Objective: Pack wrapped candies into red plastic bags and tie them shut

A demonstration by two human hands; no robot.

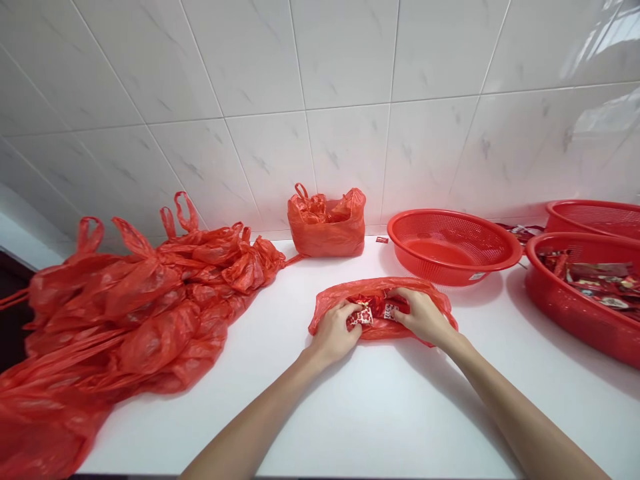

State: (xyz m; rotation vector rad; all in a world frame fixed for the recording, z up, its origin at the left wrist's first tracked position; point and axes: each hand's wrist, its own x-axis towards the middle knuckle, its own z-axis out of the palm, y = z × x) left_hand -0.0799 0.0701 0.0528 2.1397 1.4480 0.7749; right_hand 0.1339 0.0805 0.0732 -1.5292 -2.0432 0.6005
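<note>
A red plastic bag (390, 330) lies spread open on the white table in front of me, with shiny red wrapped items partly visible inside. Over its left side, my left hand (335, 332) is closed, thumb and fingers pinching a small red-and-white patterned packet (365, 317). My right hand (423, 316) reaches into the bag from the other side, its fingers closed on a similar small packet (389, 311). The two packets are close together at the bag's mouth. What lies deeper in the bag is hidden by my hands and the plastic.
Many filled, tied red bags (165, 307) are heaped at left. An upright red bag (327, 237) stands against the tiled wall. A red mesh basket (450, 272) sits behind my right hand. Farther right, a red basin (575, 317) holds assorted packets; another basket (600, 212) stands behind it.
</note>
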